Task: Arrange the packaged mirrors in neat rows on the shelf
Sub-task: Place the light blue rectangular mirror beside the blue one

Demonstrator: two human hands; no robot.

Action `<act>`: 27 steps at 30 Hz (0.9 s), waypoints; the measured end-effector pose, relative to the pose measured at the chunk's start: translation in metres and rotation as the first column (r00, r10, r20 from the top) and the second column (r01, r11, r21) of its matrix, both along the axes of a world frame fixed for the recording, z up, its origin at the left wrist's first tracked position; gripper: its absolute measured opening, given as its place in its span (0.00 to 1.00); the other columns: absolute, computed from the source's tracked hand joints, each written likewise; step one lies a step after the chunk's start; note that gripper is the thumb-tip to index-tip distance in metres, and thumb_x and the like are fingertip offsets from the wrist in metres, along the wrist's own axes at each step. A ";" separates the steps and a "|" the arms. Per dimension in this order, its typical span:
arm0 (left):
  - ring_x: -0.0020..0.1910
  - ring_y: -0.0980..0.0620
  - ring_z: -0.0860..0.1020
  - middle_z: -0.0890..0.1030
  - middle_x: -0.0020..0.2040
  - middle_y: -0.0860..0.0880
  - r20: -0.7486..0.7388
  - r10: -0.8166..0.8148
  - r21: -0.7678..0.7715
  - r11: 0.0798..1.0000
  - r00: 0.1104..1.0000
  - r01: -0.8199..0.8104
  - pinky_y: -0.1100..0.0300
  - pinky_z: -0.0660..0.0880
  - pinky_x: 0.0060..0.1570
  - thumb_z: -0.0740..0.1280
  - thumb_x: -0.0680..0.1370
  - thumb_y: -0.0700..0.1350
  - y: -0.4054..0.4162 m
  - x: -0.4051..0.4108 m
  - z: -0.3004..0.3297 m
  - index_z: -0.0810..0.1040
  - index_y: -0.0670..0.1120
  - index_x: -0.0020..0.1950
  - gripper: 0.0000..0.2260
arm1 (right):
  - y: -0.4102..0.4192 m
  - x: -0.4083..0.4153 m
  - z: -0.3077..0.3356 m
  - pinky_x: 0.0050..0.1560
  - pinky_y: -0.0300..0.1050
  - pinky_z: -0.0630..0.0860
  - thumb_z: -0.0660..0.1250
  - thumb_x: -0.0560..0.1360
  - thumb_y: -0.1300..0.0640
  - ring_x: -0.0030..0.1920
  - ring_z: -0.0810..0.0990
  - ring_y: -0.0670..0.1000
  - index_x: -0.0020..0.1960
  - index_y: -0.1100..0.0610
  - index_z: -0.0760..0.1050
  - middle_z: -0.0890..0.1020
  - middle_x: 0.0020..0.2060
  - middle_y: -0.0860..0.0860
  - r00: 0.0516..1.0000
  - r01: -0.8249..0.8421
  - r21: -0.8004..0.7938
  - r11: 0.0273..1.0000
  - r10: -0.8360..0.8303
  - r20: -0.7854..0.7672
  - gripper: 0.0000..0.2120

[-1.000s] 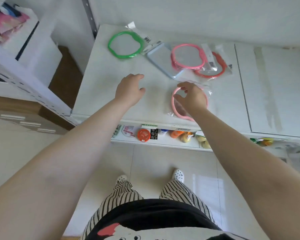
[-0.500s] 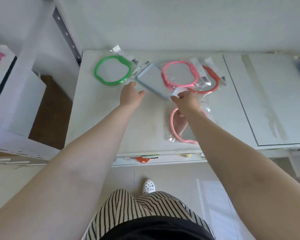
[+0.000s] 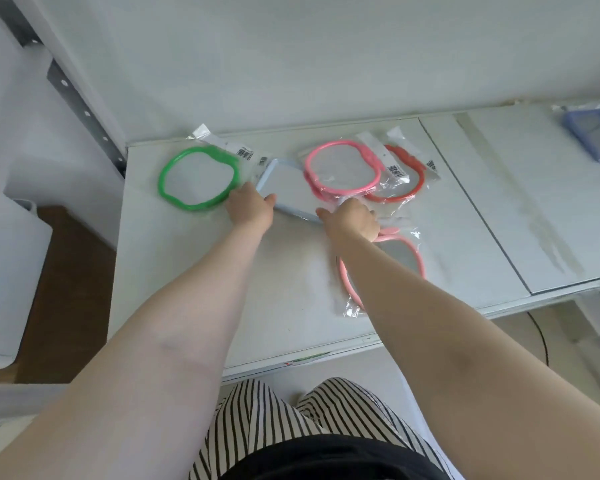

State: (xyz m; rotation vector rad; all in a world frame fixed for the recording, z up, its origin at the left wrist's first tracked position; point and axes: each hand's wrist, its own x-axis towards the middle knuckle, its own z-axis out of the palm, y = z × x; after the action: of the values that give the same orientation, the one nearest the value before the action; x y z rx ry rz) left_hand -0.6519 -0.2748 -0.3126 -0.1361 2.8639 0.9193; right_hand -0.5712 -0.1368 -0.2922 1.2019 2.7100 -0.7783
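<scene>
Several packaged mirrors lie on the white shelf [image 3: 187, 278]. A green-framed mirror [image 3: 164, 183] is at the back left, and a light blue rectangular mirror [image 3: 288, 187] lies beside it. A pink-framed mirror [image 3: 343, 169] overlaps a red-framed mirror [image 3: 417, 174]. A second pink mirror [image 3: 407, 259] lies nearer the front, partly under my right forearm. My left hand [image 3: 250, 211] grips the blue mirror's left corner, thumb on top. My right hand [image 3: 352, 220] rests at the blue mirror's near right corner and touches the pink mirror's wrapper; its fingers are hidden.
A blue packaged item [image 3: 589, 133] lies at the far right of the shelf. A perforated metal upright [image 3: 80, 105] stands at the shelf's left back corner, with a white box [image 3: 7, 258] further left. A seam [image 3: 471, 209] splits the shelf panels. The wall closes the back.
Both hands have moved away from the front pink mirror to the back, onto the light blue mirror. The view has shifted closer to the shelf.
</scene>
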 end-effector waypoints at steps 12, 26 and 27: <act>0.51 0.41 0.81 0.75 0.62 0.42 0.426 0.229 0.581 0.672 0.875 -0.459 0.61 0.78 0.29 0.60 0.74 0.33 -0.023 0.048 0.040 0.70 0.40 0.63 0.18 | -0.007 0.034 0.036 0.37 0.44 0.69 0.74 0.67 0.45 0.49 0.79 0.58 0.36 0.56 0.65 0.76 0.36 0.53 1.000 0.003 -0.257 0.966 0.000 0.014 0.22; 0.37 0.50 0.76 0.76 0.43 0.44 0.415 -0.088 0.667 0.706 0.906 -0.237 0.60 0.80 0.29 0.63 0.75 0.27 -0.121 0.130 0.085 0.71 0.38 0.64 0.18 | -0.046 0.127 0.061 0.41 0.41 0.72 0.76 0.68 0.54 0.38 0.76 0.48 0.63 0.58 0.74 0.78 0.41 0.48 0.962 -0.058 -0.517 0.854 -0.090 -0.256 0.25; 0.36 0.51 0.76 0.76 0.45 0.43 0.410 -0.124 0.672 0.711 0.904 -0.207 0.61 0.80 0.28 0.63 0.75 0.28 -0.129 0.137 0.085 0.71 0.38 0.64 0.19 | -0.052 0.139 0.063 0.37 0.39 0.72 0.75 0.69 0.56 0.35 0.74 0.47 0.58 0.59 0.78 0.78 0.35 0.48 0.962 -0.069 -0.544 0.836 -0.089 -0.259 0.19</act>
State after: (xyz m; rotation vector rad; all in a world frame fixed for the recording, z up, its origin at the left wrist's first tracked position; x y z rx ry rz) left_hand -0.5149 -0.4043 -0.2274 -0.2801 1.9405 1.6807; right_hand -0.4325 -0.1891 -0.2296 1.0207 2.3759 -1.6937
